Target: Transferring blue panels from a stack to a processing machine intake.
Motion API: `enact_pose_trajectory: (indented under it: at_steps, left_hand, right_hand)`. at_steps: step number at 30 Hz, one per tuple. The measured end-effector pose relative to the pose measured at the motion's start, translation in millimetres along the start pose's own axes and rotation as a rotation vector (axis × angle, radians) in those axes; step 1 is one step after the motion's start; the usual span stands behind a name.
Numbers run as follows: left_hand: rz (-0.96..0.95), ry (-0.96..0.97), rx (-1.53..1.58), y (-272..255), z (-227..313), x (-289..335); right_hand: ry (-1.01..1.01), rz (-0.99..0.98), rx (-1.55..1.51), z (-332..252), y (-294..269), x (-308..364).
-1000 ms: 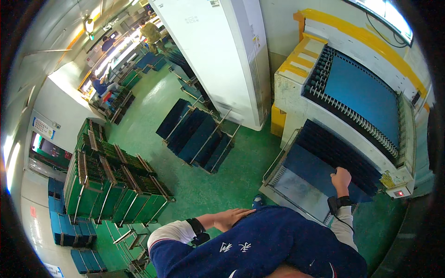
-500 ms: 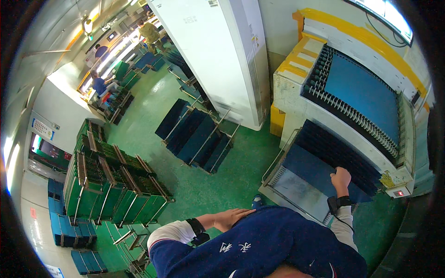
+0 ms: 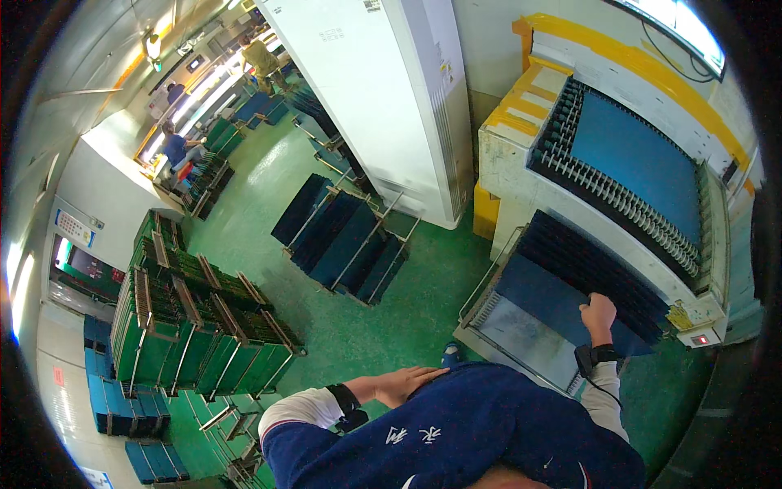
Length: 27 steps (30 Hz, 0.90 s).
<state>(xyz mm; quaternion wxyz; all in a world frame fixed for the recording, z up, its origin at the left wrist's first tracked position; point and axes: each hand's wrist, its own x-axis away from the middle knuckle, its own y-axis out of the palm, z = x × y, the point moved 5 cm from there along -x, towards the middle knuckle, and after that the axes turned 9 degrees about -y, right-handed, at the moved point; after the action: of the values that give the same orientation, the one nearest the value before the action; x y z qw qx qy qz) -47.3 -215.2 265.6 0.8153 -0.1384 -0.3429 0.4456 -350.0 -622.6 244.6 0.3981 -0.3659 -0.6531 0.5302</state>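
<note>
One dark blue rectangular panel, flat, matt and straight-edged, slants across the metal rack at the person's right, in front of a close-packed row of similar dark panels too tight to count. The right hand is curled into a loose fist on it; whether the fingers pinch it, I cannot tell. The left hand lies flat at the waist of the navy shirt, fingers extended, with nothing visible in its hold.

Behind the rack stands one white machine bearing one lighter blue panel, with yellow tape on the wall above. One tall white cabinet rises beside it. One rack of dark blue boards stands mid-floor; several racks of green boards crowd the left. The floor is green and slightly glossy. Three people are at the far end, near a bright strip of light.
</note>
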Motion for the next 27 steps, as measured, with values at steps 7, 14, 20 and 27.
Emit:
enact_pose_trajectory:
  at_steps: [7, 14, 20, 27]
  left_hand:
    - [0.001, -0.009, 0.009, 1, -1, -1]
    - [-0.009, -0.014, 0.013, -1, 3, 0]
    - [0.031, -0.035, 0.071, 6, -3, -3]
    - [0.021, -0.03, 0.085, 10, -8, -3]
  right_hand:
    - [-0.021, 0.015, 0.014, 2, 4, -2]
    - [-0.019, 0.016, 0.02, 5, 8, -3]
    - [-0.019, 0.022, 0.03, 3, 7, -2]
    - [-0.032, 0.026, 0.019, 2, 5, 0]
